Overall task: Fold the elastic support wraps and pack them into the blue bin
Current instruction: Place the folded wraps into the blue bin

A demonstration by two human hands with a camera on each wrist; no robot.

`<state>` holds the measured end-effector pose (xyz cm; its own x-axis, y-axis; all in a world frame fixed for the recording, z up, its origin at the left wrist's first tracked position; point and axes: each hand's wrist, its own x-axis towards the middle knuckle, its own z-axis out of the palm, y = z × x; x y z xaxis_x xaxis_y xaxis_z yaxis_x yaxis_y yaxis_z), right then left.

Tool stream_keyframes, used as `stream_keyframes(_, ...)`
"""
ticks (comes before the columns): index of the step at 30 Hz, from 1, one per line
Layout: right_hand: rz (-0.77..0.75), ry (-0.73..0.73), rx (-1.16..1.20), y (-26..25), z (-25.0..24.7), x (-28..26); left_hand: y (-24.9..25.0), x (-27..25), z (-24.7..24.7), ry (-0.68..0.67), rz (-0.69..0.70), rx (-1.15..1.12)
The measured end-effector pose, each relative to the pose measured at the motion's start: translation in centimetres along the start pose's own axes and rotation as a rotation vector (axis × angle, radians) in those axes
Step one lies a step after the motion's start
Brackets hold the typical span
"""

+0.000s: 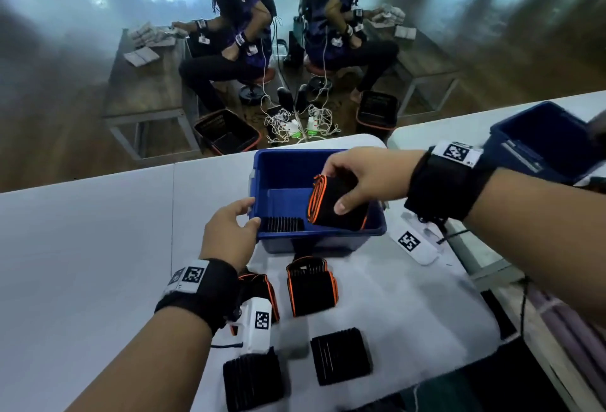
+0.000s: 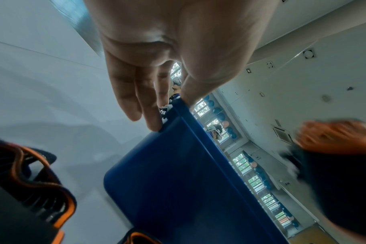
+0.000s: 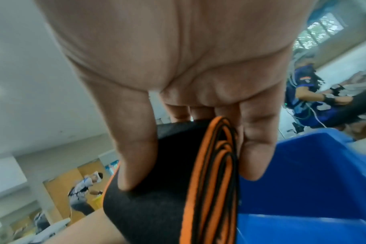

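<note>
A blue bin (image 1: 285,182) stands on the white table (image 1: 82,247). My left hand (image 1: 250,214) grips the bin's near-left rim, thumb over the edge, as the left wrist view shows at the left hand (image 2: 167,105) on the bin (image 2: 178,181). My right hand (image 1: 333,188) holds a folded black wrap with orange edging (image 1: 341,218) tilted over the bin's right half. In the right wrist view, thumb and fingers (image 3: 255,165) pinch that wrap (image 3: 157,206) above the bin (image 3: 303,181). One black wrap (image 1: 283,224) lies inside the bin near its front wall.
Two orange-edged wraps (image 1: 311,290) (image 1: 262,290) and two plain black ones (image 1: 341,356) (image 1: 252,379) lie on the table in front of the bin. A white tag block (image 1: 414,242) lies to the bin's right. A second blue bin (image 1: 537,142) stands at the far right.
</note>
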<state>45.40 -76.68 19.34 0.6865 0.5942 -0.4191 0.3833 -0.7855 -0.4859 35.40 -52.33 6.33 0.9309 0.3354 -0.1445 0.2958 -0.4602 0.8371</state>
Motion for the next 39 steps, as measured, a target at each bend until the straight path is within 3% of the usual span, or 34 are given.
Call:
stream_keyframes(6, 0.074, 0.003, -0.209, -2.2, -0.2, 11.0, 0.3, -0.1, -0.2, -0.006, -0.020, 0.009)
stream_keyframes(13, 0.198, -0.160, -0.460, -1.3, 3.2, 20.2, 0.3, -0.2, -0.3, -0.009, -0.044, -0.010)
stream_keyframes(23, 0.216, -0.201, -0.710, -3.4, 6.0, 22.5, 0.3, -0.5, -0.3, 0.001, -0.052, -0.038)
stream_keyframes(32, 0.194, -0.360, -0.849, -3.2, 6.7, 24.1, 0.0, -0.6, -0.3, -0.002, -0.050, -0.082)
stream_keyframes(35, 0.180, -0.334, -0.796, -2.9, 7.1, 24.7, -0.1, -0.6, -0.3, -0.007, -0.046, -0.084)
stream_keyframes(39, 0.126, -0.218, -0.701, -4.3, 5.0, 21.2, -0.2, -0.4, -0.3, -0.005, -0.034, -0.073)
